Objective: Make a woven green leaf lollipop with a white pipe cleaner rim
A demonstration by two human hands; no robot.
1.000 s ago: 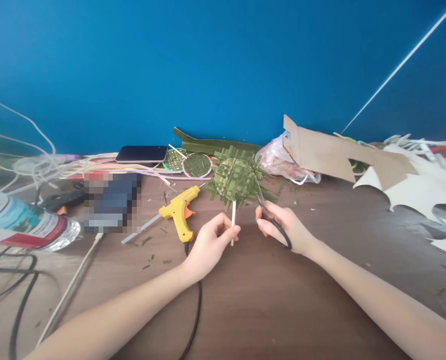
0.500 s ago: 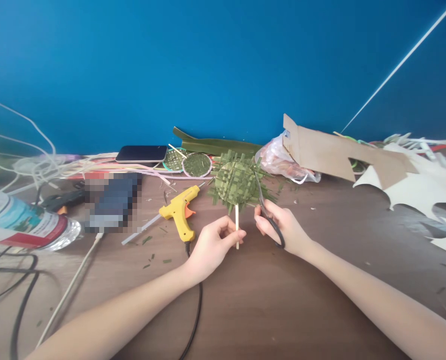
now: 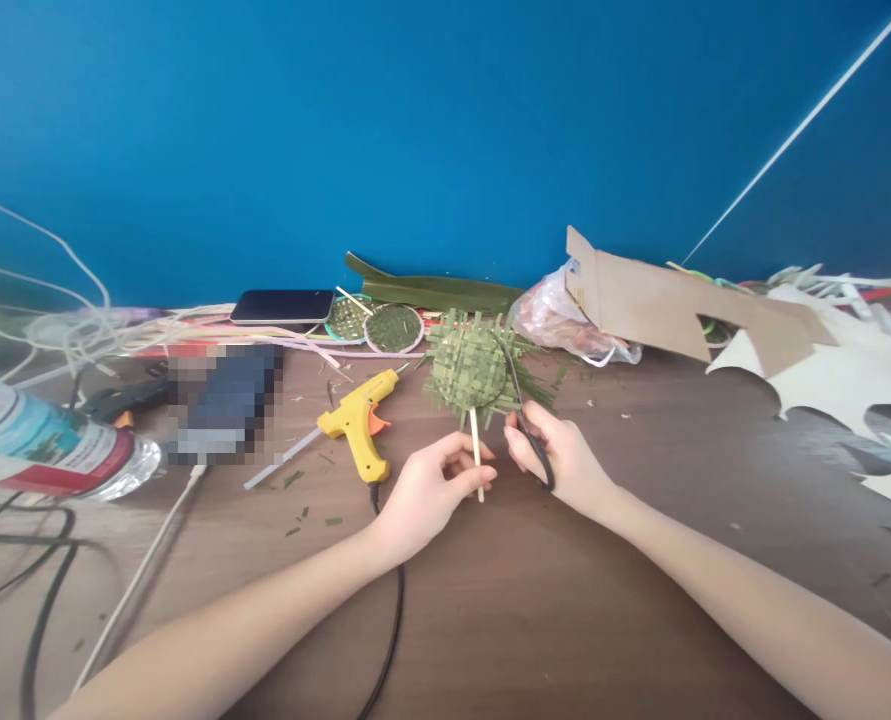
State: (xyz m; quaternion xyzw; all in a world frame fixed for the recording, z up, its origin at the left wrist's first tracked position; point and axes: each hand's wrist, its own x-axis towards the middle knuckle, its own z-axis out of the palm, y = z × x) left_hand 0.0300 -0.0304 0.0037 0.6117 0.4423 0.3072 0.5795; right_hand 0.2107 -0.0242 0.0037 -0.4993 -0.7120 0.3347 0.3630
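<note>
Fingers of the left hand [image 3: 431,492] pinched the pale stick [image 3: 476,440], which ran up to the woven green disc [image 3: 473,368] with loose strip ends splayed around it. Those of the right hand [image 3: 566,455] were closed on the handles of the dark scissors [image 3: 541,463], whose blades reached over the disc's right part. The disc was held above the surface [image 3: 535,610], toward its far edge, right of the yellow glue gun [image 3: 359,428].
</note>
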